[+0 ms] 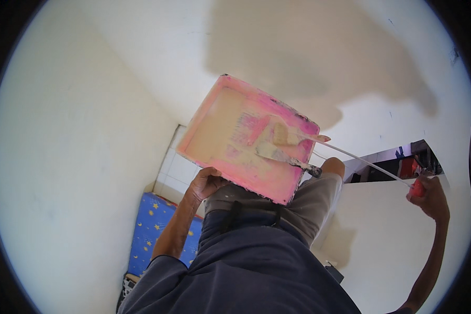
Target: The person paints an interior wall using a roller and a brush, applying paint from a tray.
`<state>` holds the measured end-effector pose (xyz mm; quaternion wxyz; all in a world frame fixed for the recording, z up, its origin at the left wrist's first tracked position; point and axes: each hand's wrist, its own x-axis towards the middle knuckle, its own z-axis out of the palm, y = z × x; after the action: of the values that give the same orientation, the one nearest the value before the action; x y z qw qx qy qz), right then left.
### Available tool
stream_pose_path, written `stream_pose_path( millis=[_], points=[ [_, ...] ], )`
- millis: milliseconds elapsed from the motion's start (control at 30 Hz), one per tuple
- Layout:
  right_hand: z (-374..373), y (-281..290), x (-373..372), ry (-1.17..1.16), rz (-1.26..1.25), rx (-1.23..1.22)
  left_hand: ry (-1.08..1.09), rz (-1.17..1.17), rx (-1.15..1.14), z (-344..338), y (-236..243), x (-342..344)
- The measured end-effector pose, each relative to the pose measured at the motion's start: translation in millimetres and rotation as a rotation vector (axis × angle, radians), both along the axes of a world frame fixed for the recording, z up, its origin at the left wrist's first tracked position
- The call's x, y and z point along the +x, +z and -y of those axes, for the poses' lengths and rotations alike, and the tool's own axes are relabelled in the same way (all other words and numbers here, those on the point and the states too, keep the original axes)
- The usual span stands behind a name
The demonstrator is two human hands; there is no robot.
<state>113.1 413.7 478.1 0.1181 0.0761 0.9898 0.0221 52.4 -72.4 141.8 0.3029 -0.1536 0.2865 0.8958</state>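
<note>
My left hand (206,183) grips the near edge of a pink paint tray (199,146) smeared with cream and magenta paint. My right hand (428,196) is closed on the red handle of a paint roller (361,158), whose long thin rod runs into the tray; its head appears to rest there among the brushes. A pale-bristled brush (280,134) lies in the tray, and a paint-caked tool (277,154) with a dark handle end lies below it.
White walls (63,131) surround me, with a shadow above the tray. A blue star-patterned mattress (154,225) stands at lower left by floor tiles (175,165). A dark reflective opening or panel (382,162) is at right, above a white surface (377,235). My legs show under the tray.
</note>
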Motion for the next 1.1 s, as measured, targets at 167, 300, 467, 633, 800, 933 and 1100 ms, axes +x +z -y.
stream_pose_path(
  millis=[167, 300, 467, 633, 800, 933, 1100],
  points=[
    [8.6, 13.3, -11.6, -0.030, 0.053, 0.062, -0.071, 0.007, 0.018, -3.6, -12.9, -9.6],
    [53.7, -8.5, -56.0, 0.045, 0.116, 0.061, -0.017, 0.004, -0.040, 4.5, -2.3, -1.5],
    [28.2, -4.3, -34.1, 0.106, -0.050, 0.093, -0.031, -0.006, -0.039, 0.0, -5.7, -5.4],
    [27.6, 45.2, -1.0, -0.209, 0.083, -0.018, -0.077, -0.023, 0.032, -3.8, -14.6, -12.5],
    [-9.0, 27.0, -1.5, -0.053, -0.011, 0.155, -0.009, 0.018, -0.041, 0.5, -4.5, -2.0],
    [31.6, 25.7, -15.0, -0.145, 0.000, -0.065, -0.050, 0.003, -0.010, 4.6, -34.3, -6.2],
    [51.0, -5.4, -34.1, 0.009, 0.053, 0.010, -0.064, -0.015, 0.025, 1.7, -21.1, -9.8]
  ],
)
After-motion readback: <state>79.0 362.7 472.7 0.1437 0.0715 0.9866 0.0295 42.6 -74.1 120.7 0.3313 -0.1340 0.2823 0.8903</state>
